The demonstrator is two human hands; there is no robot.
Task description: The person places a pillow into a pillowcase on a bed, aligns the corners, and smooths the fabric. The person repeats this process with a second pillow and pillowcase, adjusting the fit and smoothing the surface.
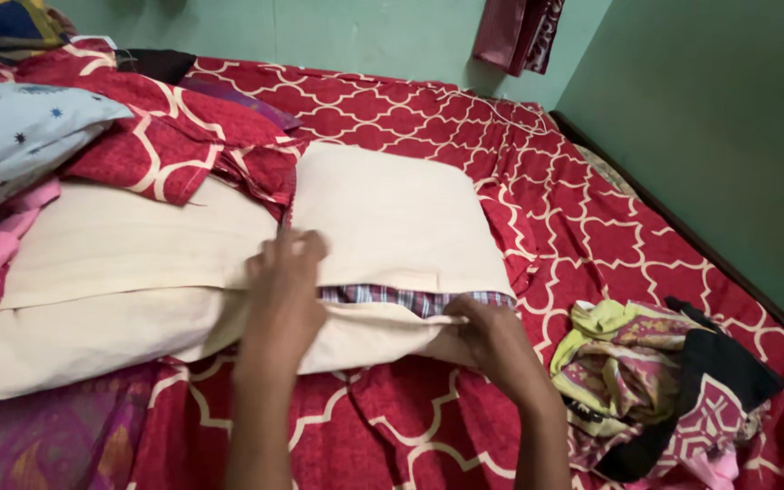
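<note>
The left hand is pressing flat, fingers spread, on the cream cover; the right hand is pinching its open edge over the checked pillow on the bed. Closing the flap appears next.

Cream pillow flat on red bedsheet, checked inner exposed

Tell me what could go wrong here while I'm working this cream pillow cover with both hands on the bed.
1. The checked inner fabric shows at the opening of the cream cover; it may bunch or stay exposed.
2. The right hand pinches only the cover's edge, so it might slip free.
3. The left hand presses mid-pillow; the red patterned sheet beneath could wrinkle or drag.
</note>
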